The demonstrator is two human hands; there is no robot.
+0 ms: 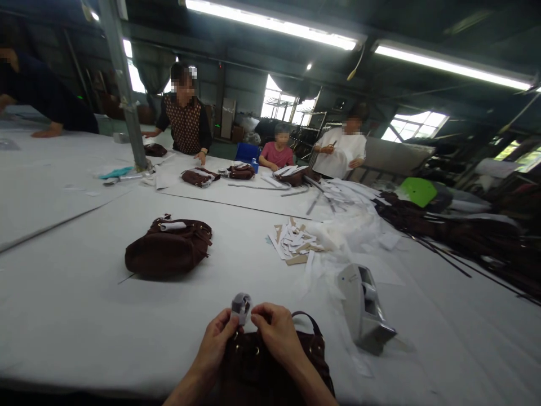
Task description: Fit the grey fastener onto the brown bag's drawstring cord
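Note:
A dark brown handbag (243, 372) with gold eyelets lies in front of me at the table's near edge, its strap loop (310, 321) standing up on the right. My left hand (217, 338) pinches a small curled piece of whitish-grey wrapping (240, 306) just above the bag's top edge. What it is wrapped around is not clear. My right hand (276, 332) is beside it over the bag, thumb and forefinger pinched together close to the wrapping. Whether anything is between those fingertips is too small to tell.
Another brown handbag (164, 248) lies ahead on the left. To the right stands a grey tape dispenser (366, 310); paper scraps (293, 242) are piled beyond it. Dark brown straps (460, 242) heap at far right. Several people work across the white table (76, 304), near a metal post (124, 84).

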